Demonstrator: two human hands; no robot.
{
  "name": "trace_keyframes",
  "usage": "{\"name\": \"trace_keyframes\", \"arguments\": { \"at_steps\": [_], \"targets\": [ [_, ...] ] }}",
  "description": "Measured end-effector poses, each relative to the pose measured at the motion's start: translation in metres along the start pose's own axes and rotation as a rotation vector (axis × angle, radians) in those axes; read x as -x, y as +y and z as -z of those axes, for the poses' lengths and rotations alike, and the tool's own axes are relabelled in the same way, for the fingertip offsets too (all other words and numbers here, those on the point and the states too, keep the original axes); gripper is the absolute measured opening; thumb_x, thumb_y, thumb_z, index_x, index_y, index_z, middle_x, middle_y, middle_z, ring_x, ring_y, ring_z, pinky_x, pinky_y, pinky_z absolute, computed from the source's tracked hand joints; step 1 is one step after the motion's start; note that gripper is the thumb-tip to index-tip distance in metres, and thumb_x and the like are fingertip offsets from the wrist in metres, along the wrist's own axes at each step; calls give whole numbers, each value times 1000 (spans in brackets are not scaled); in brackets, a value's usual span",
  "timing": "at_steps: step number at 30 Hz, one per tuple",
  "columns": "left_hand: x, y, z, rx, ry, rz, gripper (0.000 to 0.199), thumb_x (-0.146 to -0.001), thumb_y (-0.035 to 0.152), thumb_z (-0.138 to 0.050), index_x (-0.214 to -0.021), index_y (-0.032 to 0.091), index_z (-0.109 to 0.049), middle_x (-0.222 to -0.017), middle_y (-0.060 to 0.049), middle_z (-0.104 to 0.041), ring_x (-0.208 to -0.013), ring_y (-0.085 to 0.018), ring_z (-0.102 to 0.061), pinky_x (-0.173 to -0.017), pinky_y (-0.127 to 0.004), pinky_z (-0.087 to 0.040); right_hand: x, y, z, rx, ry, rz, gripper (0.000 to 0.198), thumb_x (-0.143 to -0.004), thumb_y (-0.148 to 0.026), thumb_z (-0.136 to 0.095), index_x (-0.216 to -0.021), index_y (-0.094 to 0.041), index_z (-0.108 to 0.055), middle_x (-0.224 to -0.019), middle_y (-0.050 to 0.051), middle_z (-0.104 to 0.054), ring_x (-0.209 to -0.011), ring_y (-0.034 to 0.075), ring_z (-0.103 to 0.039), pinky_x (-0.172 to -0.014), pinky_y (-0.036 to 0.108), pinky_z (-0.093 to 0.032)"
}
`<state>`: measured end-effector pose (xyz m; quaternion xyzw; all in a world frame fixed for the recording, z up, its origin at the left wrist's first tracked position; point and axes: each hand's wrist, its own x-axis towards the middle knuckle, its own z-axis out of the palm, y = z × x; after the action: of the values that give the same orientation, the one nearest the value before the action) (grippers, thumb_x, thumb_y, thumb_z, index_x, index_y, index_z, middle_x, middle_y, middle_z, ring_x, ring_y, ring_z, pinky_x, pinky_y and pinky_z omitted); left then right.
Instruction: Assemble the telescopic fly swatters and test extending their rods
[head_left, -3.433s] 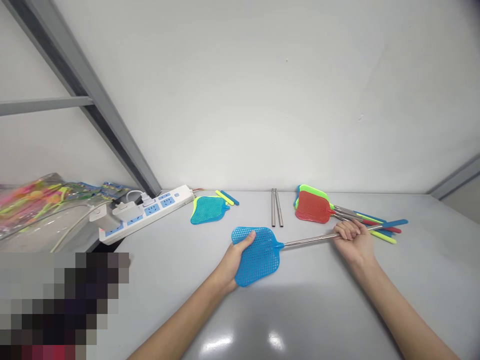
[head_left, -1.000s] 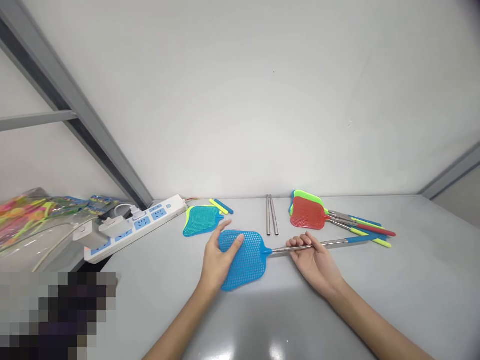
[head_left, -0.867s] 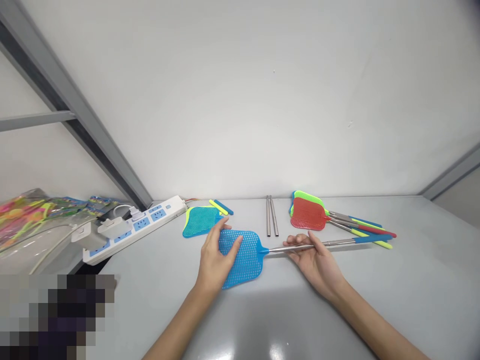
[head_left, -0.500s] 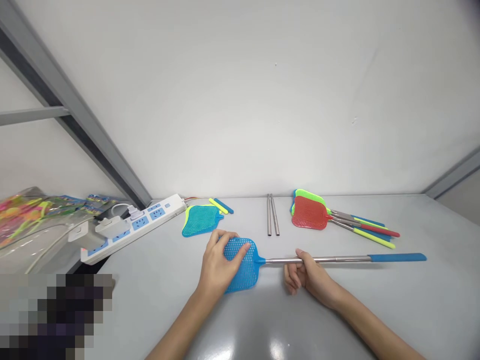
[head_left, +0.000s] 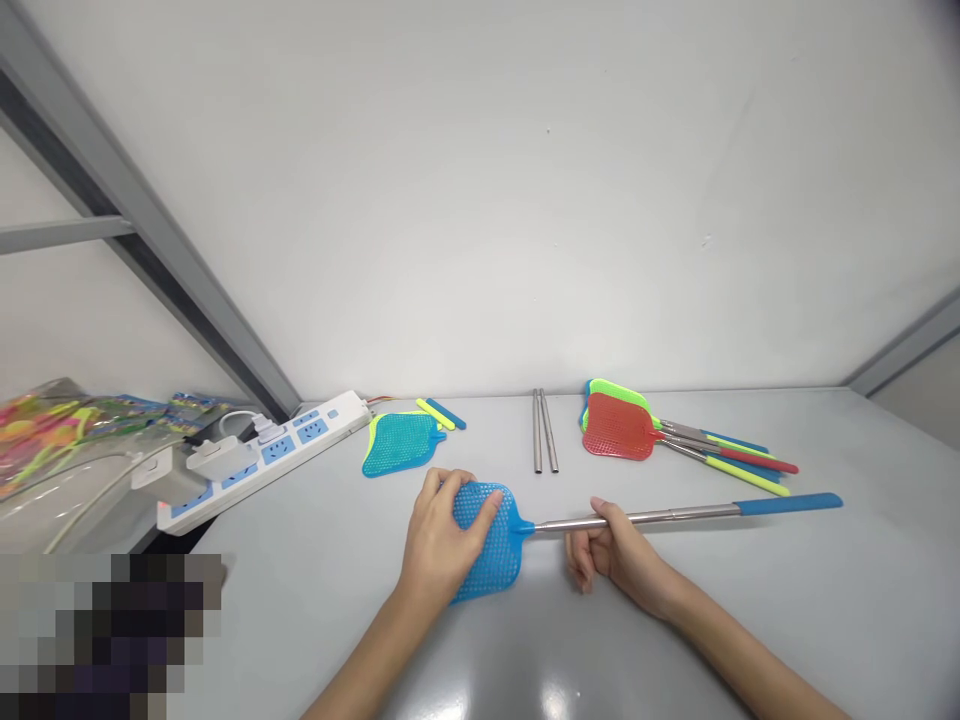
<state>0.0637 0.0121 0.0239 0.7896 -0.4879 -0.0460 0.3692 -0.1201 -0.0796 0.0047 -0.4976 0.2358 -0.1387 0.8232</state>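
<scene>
Prob. mid-adjust or check on 1 assembled blue fly swatter [head_left: 660,517], held low over table [head_left: 862,600], nearer than all loose parts, w/ sleeve end to R. Gripping mesh head [head_left: 499,550] in left hand [head_left: 442,530], w/ thumb on top; pinching steel shaft [head_left: 682,515] lightly in right hand [head_left: 626,560], w/ other fingers loosely curled. Next, prob. calling for steady L hold on head while guiding shaft w/ R. Counted: 2 loose steel tubes [head_left: 537,432], 2 loose handle sleeves [head_left: 436,414], min. 2 loose heads [head_left: 401,443], 1 power strip [head_left: 277,452]; in swatter pile [head_left: 634,430], approx. 5 handles, 3 heads visible, exact no. hidden by overlap.
</scene>
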Motion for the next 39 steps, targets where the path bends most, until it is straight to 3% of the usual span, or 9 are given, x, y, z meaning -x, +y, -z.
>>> {"name": "trace_keyframes", "arguments": {
  "at_steps": [7, 10, 15, 21, 24, 27, 30, 33, 39],
  "targets": [
    [-12, -2, 16, -109, 57, 4, 26, -74, 46, -43, -79, 22, -52, -84, 0, -47, -81, -17, -51, -73, -30, -40, -4, -3, 6, -18, 242, 140, 43, -78, -38, -42, -44, -19, -25, -40, -6, -24, -37, 8, -27, -43, 24, -22],
    [-18, -6, 27, -177, 116, 38, 27, -74, 48, -41, -77, 23, -54, -83, 0, -48, -80, -18, -52, -69, -30, -40, -4, -10, 11, -144, 326, 201, 43, -78, -38, -42, -45, -19, -22, -43, -6, -19, -37, 7, -23, -41, 24, -19],
    [-25, -16, 37, -278, 160, 30, 30, -74, 49, -41, -75, 22, -56, -82, -2, -47, -81, -20, -50, -72, -32, -40, -4, -14, 18, -242, 303, 164, 42, -77, -40, -41, -44, -19, -26, -43, -6, -18, -37, 8, -23, -40, 24, -18],
    [-23, -23, 28, -353, 152, -115, 30, -75, 45, -42, -69, 20, -57, -97, -7, -48, -93, -23, -45, -82, -38, -34, -5, -10, 22, -253, 276, 146, 44, -78, -42, -38, -41, -18, -33, -40, -5, -22, -36, 8, -24, -38, 23, -20],
    [-15, -15, 21, -366, 68, -257, 26, -77, 42, -42, -76, 22, -58, -115, -7, -44, -109, -25, -36, -89, -45, -24, -6, -9, 22, -223, 271, 132, 41, -78, -38, -38, -42, -18, -34, -40, -5, -25, -37, 8, -26, -39, 23, -23],
    [-7, -6, 16, -290, -130, -409, 23, -79, 39, -41, -88, 24, -56, -116, -6, -45, -110, -22, -36, -92, -43, -21, -6, -9, 20, -209, 275, 144, 40, -78, -38, -38, -43, -17, -34, -42, -5, -26, -38, 8, -27, -40, 23, -24],
    [-2, 1, 14, -230, -299, -497, 22, -82, 35, -37, -82, 22, -54, -95, -3, -54, -93, -16, -47, -91, -40, -23, -6, -9, 21, -184, 261, 130, 41, -78, -39, -37, -43, -17, -34, -42, -5, -25, -37, 8, -27, -39, 22, -24],
    [1, 3, 13, -249, -397, -526, 28, -86, 26, -27, -70, 19, -49, -71, 0, -52, -70, -13, -47, -83, -36, -31, -4, -9, 23, -108, 172, 44, 45, -79, -43, -32, -41, -17, -35, -38, -5, -24, -34, 7, -25, -36, 22, -18],
    [8, 3, 6, -362, -439, -524, 24, -85, 17, -27, -69, 18, -44, -70, -2, -51, -67, -16, -43, -63, -30, -35, 4, -9, 25, -51, 1, -113, 49, -79, -45, -22, -41, -17, -36, -40, -3, -29, -31, 7, -30, -35, 22, -17]
  ]
}}
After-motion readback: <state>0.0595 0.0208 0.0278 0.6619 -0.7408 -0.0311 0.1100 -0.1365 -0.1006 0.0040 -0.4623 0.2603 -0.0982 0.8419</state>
